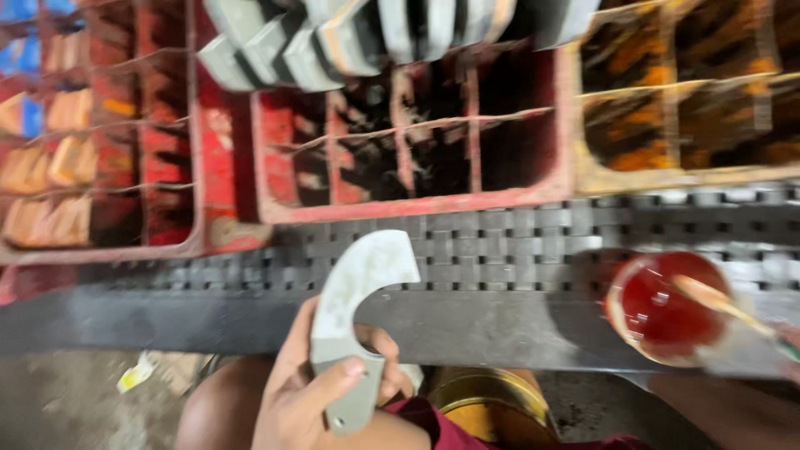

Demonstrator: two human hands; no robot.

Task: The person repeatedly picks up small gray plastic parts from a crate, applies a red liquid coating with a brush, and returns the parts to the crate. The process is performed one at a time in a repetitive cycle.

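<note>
My left hand [321, 392] grips a flat grey metal piece [358, 292] with a curved, hook-like top, holding it by its lower stem, where a small hole shows. It is raised over the front edge of a grey link conveyor belt [500, 242]. At the right edge, a small bowl of red liquid [667, 304] sits near the belt's front, with a thin stick or brush [721, 302] dipped in it. My right hand is at the far right edge, blurred and almost out of frame, and seems to hold that stick.
Red divided crates [408, 142] stand behind the belt, and a yellow-orange crate [692, 108] is at the back right. Several grey metal pieces [333, 42] are stacked along the top. A round brass-coloured container [492, 404] sits below, by my knees.
</note>
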